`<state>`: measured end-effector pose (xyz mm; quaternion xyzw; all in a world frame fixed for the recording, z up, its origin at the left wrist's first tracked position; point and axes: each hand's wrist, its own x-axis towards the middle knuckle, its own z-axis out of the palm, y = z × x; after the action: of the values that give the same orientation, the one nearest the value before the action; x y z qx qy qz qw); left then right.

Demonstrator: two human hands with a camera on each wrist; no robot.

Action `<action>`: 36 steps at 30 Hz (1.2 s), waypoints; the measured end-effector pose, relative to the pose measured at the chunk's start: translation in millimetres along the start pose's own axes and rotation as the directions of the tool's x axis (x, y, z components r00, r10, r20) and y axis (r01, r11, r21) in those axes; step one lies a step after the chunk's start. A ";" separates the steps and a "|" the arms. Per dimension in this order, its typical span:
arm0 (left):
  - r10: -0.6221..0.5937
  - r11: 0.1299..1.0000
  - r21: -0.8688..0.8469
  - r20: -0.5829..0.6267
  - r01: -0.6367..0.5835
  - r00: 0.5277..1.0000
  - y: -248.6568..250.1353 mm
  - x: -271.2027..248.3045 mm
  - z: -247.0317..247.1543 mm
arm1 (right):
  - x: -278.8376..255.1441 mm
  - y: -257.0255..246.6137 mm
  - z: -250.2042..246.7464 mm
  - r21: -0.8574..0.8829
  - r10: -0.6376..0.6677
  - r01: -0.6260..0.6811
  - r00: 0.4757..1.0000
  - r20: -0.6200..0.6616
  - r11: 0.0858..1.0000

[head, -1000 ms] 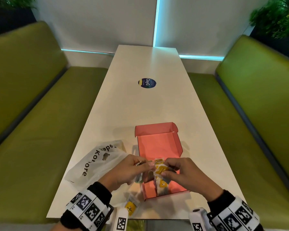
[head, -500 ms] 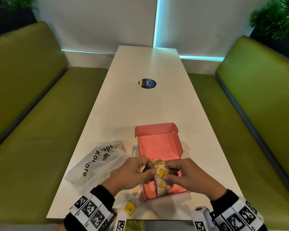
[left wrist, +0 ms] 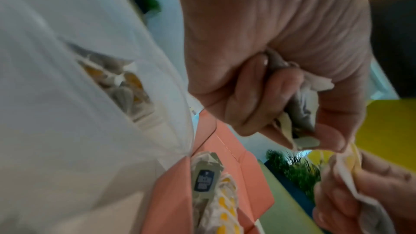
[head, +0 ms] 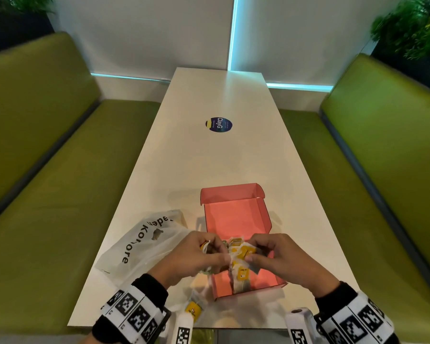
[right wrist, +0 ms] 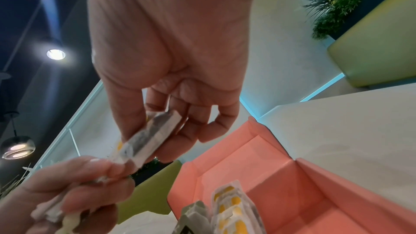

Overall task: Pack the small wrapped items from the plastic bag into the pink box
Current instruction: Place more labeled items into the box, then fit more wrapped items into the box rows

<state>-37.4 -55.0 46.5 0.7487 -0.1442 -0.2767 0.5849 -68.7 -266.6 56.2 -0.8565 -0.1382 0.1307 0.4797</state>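
Both grips are engaged: left hand (head: 196, 259) clenches a bunch of packets (left wrist: 301, 102), and right hand (head: 281, 259) pinches one yellow packet (head: 243, 252) at its edge. Hands meet above the near end of the box (head: 236, 217), probably so a separated packet falls inside. Several packets already stand in a row (head: 238, 276) at that end. The bag (head: 144, 244) lies just left on the tabletop (head: 221, 157), more packets inside it. One stray packet (head: 193, 310) lies near the edge.
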 end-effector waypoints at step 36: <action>-0.222 0.943 -0.254 -0.003 0.214 0.975 0.1 -1.7 20.8 | 11.1 -3.5 36.8 0.582 0.167 0.128 0.889 -0.426 0.803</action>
<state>-50.9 -70.7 43.7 0.6840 -0.0152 -0.3437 0.6432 -71.9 -232.0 39.6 -0.6695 0.0359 -0.0326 0.7412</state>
